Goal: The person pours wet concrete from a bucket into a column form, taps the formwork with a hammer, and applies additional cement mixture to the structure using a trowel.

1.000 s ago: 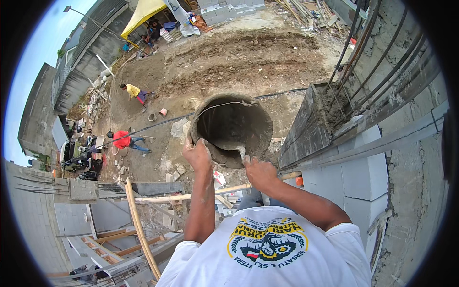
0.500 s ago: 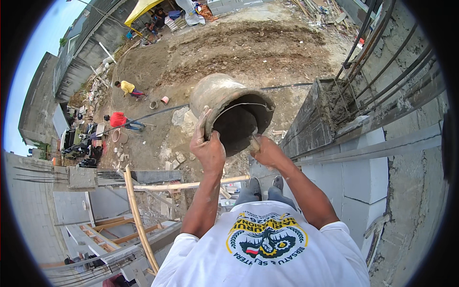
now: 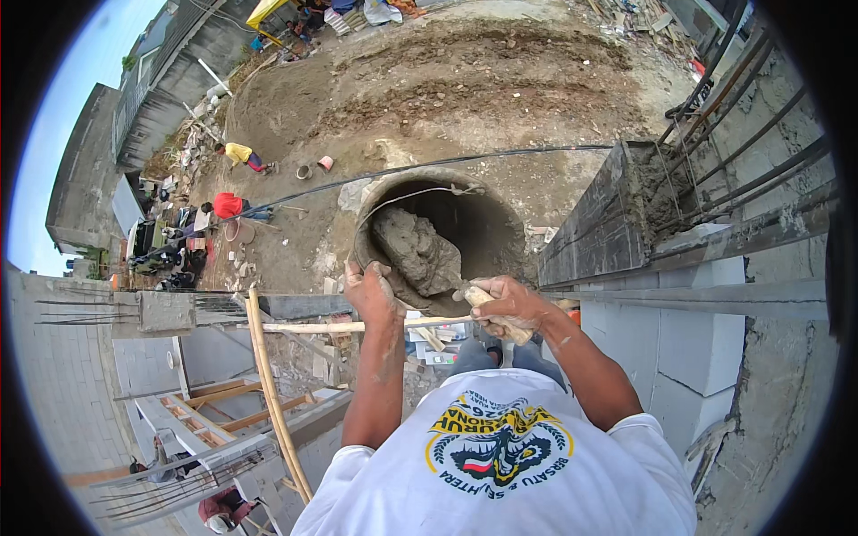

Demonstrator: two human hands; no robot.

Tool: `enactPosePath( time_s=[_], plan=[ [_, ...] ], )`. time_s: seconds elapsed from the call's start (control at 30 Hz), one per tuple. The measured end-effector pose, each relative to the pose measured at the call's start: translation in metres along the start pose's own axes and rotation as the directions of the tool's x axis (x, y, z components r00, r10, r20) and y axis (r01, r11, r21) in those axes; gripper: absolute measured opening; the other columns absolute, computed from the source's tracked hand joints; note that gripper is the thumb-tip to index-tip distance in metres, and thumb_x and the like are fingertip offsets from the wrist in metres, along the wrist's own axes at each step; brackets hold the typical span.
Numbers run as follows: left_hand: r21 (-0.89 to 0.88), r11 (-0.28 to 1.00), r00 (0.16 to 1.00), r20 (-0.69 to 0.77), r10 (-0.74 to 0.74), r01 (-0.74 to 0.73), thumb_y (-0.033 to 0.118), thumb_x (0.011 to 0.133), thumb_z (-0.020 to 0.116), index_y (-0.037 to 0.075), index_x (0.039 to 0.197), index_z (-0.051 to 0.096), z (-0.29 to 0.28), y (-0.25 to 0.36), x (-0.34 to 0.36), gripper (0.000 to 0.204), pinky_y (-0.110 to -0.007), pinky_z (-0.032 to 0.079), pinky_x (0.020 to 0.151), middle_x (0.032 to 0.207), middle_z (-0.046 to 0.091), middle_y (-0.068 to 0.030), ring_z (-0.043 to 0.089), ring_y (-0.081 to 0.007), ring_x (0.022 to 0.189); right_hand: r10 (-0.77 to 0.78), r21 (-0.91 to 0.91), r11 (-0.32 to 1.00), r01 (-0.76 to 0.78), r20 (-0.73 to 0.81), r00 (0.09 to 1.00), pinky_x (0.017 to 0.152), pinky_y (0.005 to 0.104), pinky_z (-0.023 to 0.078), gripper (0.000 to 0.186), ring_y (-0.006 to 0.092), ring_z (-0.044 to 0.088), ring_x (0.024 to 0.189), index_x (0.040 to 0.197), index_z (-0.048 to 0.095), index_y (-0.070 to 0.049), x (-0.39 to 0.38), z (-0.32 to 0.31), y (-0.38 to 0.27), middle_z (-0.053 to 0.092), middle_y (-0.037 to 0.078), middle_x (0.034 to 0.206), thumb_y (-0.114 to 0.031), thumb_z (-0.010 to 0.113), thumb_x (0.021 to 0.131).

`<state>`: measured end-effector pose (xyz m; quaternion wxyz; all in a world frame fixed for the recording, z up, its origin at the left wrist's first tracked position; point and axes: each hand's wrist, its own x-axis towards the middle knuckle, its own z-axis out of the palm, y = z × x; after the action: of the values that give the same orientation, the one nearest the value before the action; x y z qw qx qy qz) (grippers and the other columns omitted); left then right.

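A mortar-crusted bucket (image 3: pixel 493 230) hangs in front of me, tilted so that its mouth faces me. My left hand (image 3: pixel 372 293) is closed on the near left part of its rim. In my right hand (image 3: pixel 514 300) is a trowel, gripped by its pale wooden handle (image 3: pixel 500 320). A thick grey lump of wet mortar (image 3: pixel 418 255) lies at the trowel's end inside the bucket and hides the blade. The thin wire bail (image 3: pixel 420 195) rests along the far side of the mouth.
To the right stands board formwork (image 3: pixel 590 219) holding wet concrete (image 3: pixel 666 192) and upright rebar. Bamboo poles (image 3: pixel 273 393) cross at lower left. A dark cable (image 3: pixel 483 158) runs beyond the bucket. Far below, people in red (image 3: pixel 229 205) and yellow (image 3: pixel 238 154) bend over the ground.
The bucket has come nearer to me, and its mouth has turned more toward me. The mortar lump now shows inside. My right hand and the trowel handle have moved slightly right and nearer.
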<state>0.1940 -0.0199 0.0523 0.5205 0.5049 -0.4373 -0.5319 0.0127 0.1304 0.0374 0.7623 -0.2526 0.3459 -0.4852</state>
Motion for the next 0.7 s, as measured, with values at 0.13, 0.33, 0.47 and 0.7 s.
enactPosePath(
  time_s=[0.13,0.33,0.47,0.7],
  plan=[
    [-0.206,0.928,0.918,-0.187,-0.349,0.311,0.0,0.068,0.051,0.002,0.079,0.049,-0.033,-0.016,0.023,0.011,-0.034,0.045,0.068,0.074,0.051,-0.0065,0.052,-0.0208,0.071,-0.008,-0.015,1.0,0.007,-0.038,0.999,0.039,0.0227,0.039,0.05,0.0083,0.051,0.047,0.122,0.046,0.007,-0.028,0.023,-0.006,0.056,0.003,0.068,-0.009,0.065,0.079],
    [-0.162,0.919,0.908,-0.163,-0.385,0.36,0.002,0.071,0.051,0.001,0.08,0.047,-0.059,-0.056,0.048,0.01,-0.038,0.045,0.075,0.085,0.051,-0.0106,0.051,-0.0227,0.081,-0.169,0.302,0.936,0.181,-0.065,0.983,0.038,0.0236,0.04,0.054,0.0118,0.049,0.045,0.125,0.039,0.011,-0.114,0.029,-0.016,0.052,0.008,0.069,-0.013,0.06,0.081],
    [-0.165,0.923,0.912,-0.169,-0.375,0.349,-0.005,0.065,0.052,0.001,0.084,0.044,-0.021,-0.036,0.028,0.021,-0.038,0.047,0.07,0.084,0.05,-0.0098,0.052,-0.0226,0.076,-0.431,0.699,0.52,0.491,-0.282,0.857,0.036,0.0235,0.039,0.052,0.0143,0.047,0.043,0.124,0.039,0.012,-0.165,-0.015,0.002,0.051,0.01,0.07,-0.023,0.049,0.086],
    [0.023,0.958,0.942,-0.191,-0.275,0.284,-0.006,0.068,0.053,-0.001,0.1,0.049,-0.014,-0.049,0.021,0.033,-0.035,0.05,0.069,0.093,0.056,-0.0124,0.057,-0.0222,0.079,-0.599,0.742,0.091,0.665,-0.493,0.631,0.04,0.0274,0.044,0.045,0.016,0.05,0.047,0.121,0.042,0.008,-0.16,-0.049,0.021,0.053,0.011,0.07,-0.023,0.044,0.089]
  ],
)
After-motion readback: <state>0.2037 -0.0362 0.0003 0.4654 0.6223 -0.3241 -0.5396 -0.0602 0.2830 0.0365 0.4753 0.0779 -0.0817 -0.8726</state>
